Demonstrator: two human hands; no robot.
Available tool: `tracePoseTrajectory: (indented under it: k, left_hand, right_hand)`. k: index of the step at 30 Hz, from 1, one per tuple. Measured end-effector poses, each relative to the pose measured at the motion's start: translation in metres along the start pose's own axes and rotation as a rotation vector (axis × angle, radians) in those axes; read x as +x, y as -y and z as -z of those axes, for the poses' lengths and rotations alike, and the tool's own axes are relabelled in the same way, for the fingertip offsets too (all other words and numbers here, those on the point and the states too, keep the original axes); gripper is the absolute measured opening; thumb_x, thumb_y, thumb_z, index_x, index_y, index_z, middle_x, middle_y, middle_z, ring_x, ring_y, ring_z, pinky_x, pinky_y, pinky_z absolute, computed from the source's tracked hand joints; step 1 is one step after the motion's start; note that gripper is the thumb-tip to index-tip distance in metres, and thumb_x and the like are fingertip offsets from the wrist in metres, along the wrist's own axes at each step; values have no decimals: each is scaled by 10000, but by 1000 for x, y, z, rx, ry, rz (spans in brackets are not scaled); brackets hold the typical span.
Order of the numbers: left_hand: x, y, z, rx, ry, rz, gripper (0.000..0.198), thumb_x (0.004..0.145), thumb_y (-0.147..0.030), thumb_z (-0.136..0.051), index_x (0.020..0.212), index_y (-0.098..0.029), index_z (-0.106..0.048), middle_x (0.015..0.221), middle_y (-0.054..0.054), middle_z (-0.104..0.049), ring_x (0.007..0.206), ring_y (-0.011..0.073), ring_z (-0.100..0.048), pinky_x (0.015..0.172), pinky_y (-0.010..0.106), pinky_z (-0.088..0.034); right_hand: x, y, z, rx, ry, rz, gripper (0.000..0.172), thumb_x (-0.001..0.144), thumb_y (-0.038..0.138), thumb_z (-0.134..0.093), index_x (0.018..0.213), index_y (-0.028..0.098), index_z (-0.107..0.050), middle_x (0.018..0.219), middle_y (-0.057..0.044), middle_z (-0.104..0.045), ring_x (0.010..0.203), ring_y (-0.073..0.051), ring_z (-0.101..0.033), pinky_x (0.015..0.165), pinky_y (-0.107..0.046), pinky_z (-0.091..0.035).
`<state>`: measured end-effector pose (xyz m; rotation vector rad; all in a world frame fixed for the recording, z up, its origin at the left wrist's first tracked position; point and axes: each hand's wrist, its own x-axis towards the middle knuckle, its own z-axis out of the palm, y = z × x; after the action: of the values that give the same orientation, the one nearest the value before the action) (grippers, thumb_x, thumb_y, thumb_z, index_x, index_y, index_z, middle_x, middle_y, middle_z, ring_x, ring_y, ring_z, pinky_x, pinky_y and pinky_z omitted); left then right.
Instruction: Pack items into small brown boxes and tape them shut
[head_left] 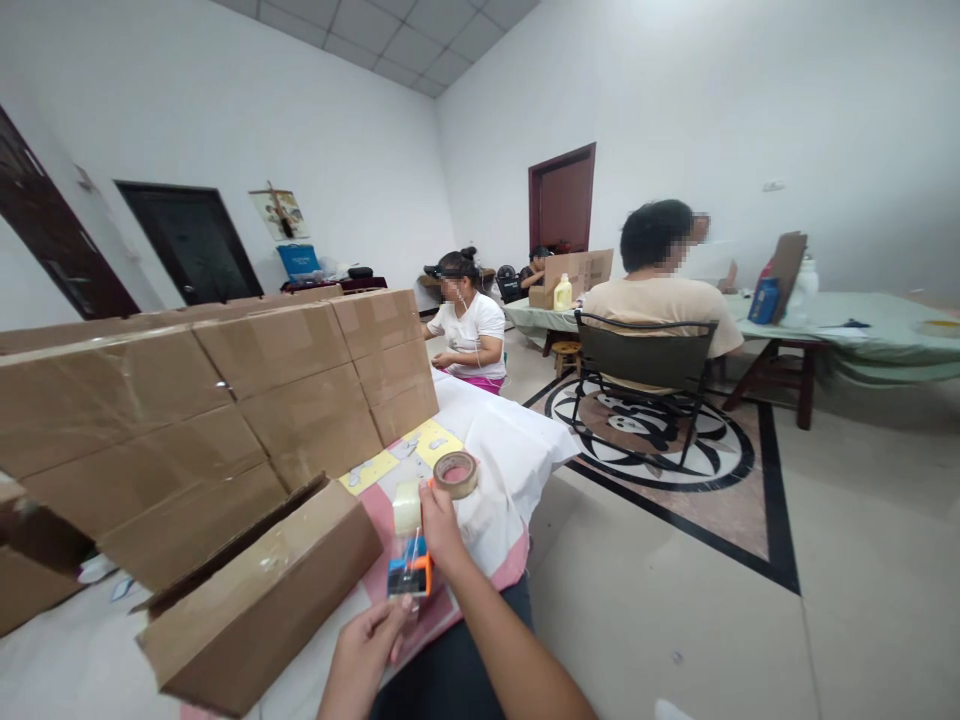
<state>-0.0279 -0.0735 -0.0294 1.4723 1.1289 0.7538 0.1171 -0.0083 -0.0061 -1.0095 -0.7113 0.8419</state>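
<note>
My right hand [441, 520] is closed around a tape dispenser [411, 568] with blue, black and orange parts and a roll of clear tape at its far end. At the dispenser's near edge, my left hand [373, 632] pinches the loose end of the clear tape. To the left lies a long cardboard box [270, 590], its upper flap standing up along the far side. Just beyond my right hand, a roll of brown tape [455, 474] rests on the white table cover [499, 430].
A wall of stacked cardboard boxes [225, 400] closes off the table's far side. Another person [472, 330] sits beyond it. A second person [652, 285] sits in a dark chair [645, 355] at a green-covered table [877, 320]. My leg [457, 660] is under the table edge.
</note>
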Motion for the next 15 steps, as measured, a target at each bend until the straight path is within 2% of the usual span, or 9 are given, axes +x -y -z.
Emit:
tracePoseTrajectory:
  k: [4,8,11,15]
  left_hand:
    - [1,4,-1,-15,25,34,706,523,-888,-627,407,-214,-452,429,-12,-413,496,136,-378,561,285,-300]
    - [5,20,-1,-26,8,77,702,511,-892,-622,427,-210,-479,416,-25,-395,472,120,-329,541,279,-241]
    - [8,31,-1,-44,-11,101,708,508,-902,-603,426,-213,-461,414,-26,-393,469,116,-315,546,277,-209]
    - [8,36,-1,-61,-35,122,719,490,-910,-606,396,-230,-394,404,-35,-355,465,108,-281,550,277,-200]
  right_hand:
    - [-1,-22,2,-7,-8,-121,435,797,642,-536,770,208,-564,678,6,-568,639,-163,-533,565,-267,-418]
    - [-2,-38,4,-48,-26,-214,416,789,628,-537,791,215,-575,706,-7,-598,645,-175,-561,564,-273,-429]
    - [-3,-41,3,-39,-2,-236,416,797,627,-539,799,213,-585,724,-13,-615,665,-179,-578,584,-273,-441]
    - [-3,-42,2,-51,-7,-209,438,809,644,-547,798,208,-586,716,-12,-613,641,-175,-568,591,-277,-441]
